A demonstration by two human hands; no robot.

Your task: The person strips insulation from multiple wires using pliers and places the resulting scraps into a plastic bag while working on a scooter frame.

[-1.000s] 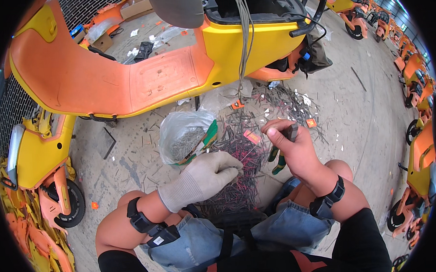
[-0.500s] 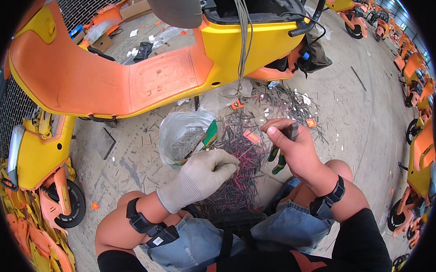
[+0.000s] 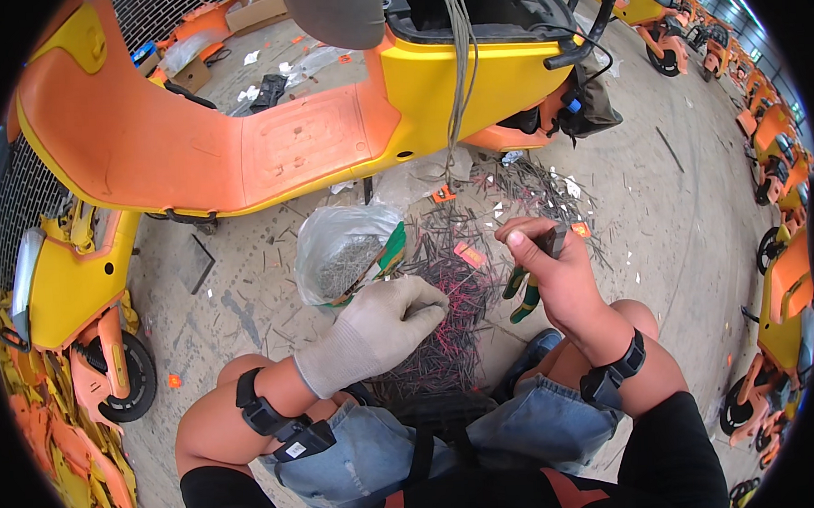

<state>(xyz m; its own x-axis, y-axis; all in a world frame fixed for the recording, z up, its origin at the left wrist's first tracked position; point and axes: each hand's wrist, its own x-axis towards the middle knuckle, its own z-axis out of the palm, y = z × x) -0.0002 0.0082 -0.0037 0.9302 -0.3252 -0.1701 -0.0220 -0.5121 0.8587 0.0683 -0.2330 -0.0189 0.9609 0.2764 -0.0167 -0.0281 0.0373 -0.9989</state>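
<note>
My left hand [image 3: 371, 321], in a grey knitted glove, is closed in a pinch above a heap of thin dark and pink wire-like strips [image 3: 443, 343]. Whatever sits between its fingertips, if anything, is too small to make out. My bare right hand [image 3: 560, 270] is closed around green-handled pliers [image 3: 525, 299], their handles hanging below the palm and the dark head showing near the fingers. Thumb and forefinger press together, and I cannot tell whether they pinch a strip. Just beyond my left hand stands a clear plastic bag [image 3: 320, 249] holding a tangle of thin grey pieces.
A yellow and orange scooter [image 3: 302, 150] stands across the far side, with a bundle of grey cables [image 3: 458, 61] hanging over it. Another scooter front [image 3: 77, 287] is at left, beside piled body panels [image 3: 70, 441]. Scraps and red-orange labels [image 3: 469, 254] litter the floor.
My right hand has shifted slightly to the right with the pliers. The left hand stays almost in place, still pinched.
</note>
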